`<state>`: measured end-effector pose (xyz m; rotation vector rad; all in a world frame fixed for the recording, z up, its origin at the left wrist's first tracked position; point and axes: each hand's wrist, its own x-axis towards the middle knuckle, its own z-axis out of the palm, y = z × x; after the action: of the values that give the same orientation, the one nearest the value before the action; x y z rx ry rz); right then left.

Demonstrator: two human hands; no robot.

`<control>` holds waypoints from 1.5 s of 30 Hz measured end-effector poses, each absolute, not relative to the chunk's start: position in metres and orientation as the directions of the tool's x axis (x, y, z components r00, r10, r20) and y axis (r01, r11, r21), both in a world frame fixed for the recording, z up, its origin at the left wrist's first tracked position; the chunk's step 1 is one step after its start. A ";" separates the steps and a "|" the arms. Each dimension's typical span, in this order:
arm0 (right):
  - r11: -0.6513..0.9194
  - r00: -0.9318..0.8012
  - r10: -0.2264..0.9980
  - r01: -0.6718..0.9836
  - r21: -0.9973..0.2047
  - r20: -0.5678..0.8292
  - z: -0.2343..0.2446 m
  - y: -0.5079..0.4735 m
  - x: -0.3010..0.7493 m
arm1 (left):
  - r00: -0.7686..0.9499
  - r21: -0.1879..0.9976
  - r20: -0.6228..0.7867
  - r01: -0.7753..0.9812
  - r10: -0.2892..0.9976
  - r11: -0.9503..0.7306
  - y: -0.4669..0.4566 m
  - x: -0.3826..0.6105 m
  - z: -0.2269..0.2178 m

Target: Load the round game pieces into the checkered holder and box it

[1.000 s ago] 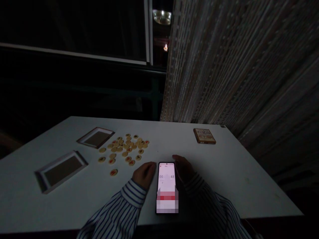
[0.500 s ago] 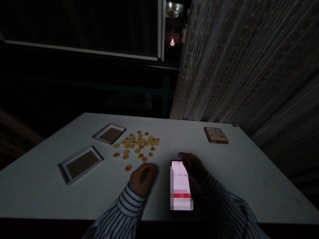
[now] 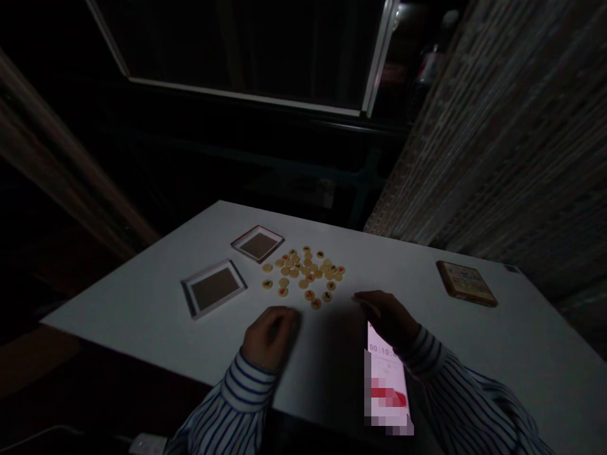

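Note:
My left hand is closed, its fingers curled in above the white table; whether anything sits inside the curl is hidden. Just beyond it lies a loose group of round xiangqi pieces, pale wood, some showing red or black characters and others blank. My right hand hovers over the top end of a lit phone, fingers stretched forward with no object visible in them. On the phone's screen a timer and a red button show, and part of it is pixelated.
Two shallow box halves, an upper box half and a nearer box half, lie left of the pieces. Far right rests a brown patterned box. A string curtain hangs behind the table. At lower left is a white power strip.
The view has swung left and tilted, so the table and everything on it sit further right. One piece near my left hand is no longer visible. Both hands keep much the same pose.

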<state>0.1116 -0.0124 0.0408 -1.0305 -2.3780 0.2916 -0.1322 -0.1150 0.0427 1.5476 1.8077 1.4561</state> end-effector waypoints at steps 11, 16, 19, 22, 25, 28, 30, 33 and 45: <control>0.778 -0.726 0.626 0.559 -0.287 0.284 0.059 -0.003 0.047 | -0.644 0.871 0.279 0.482 0.712 0.094 -0.127 -0.189 0.034; 0.825 -0.787 0.553 0.470 -0.316 0.274 0.061 0.004 0.016 | -0.771 0.882 0.260 0.434 0.582 0.181 -0.134 -0.215 0.033; 0.842 -0.821 0.509 0.412 -0.349 0.259 0.059 0.007 -0.002 | -0.827 0.895 0.242 0.393 0.508 0.213 -0.139 -0.230 0.028; 0.833 -0.837 0.501 0.399 -0.384 0.218 0.059 0.008 -0.022 | -0.869 0.906 0.188 0.334 0.457 0.261 -0.143 -0.244 0.021; 0.834 -0.861 0.476 0.376 -0.404 0.181 0.060 0.008 -0.042 | -0.907 0.917 0.132 0.265 0.400 0.297 -0.145 -0.253 0.016; 0.808 -0.865 0.490 0.404 -0.430 0.109 0.061 0.010 -0.061 | -0.925 0.941 0.094 0.204 0.368 0.271 -0.145 -0.259 0.015; 0.795 -0.857 0.506 0.421 -0.437 0.095 0.062 0.010 -0.072 | -0.921 0.951 0.088 0.191 0.380 0.243 -0.145 -0.262 0.014; 0.798 -0.860 0.504 0.431 -0.421 0.076 0.064 0.011 -0.088 | -0.902 0.955 0.093 0.200 0.421 0.217 -0.145 -0.266 0.009; 0.802 -0.857 0.516 0.487 -0.346 -0.009 0.059 0.019 -0.141 | -0.868 0.936 0.086 0.239 0.489 0.258 -0.139 -0.280 0.000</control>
<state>-0.1406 0.0185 0.0587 -0.8086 -2.9012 0.5211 -0.2803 -0.1392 -0.0005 0.6806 2.3064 1.6541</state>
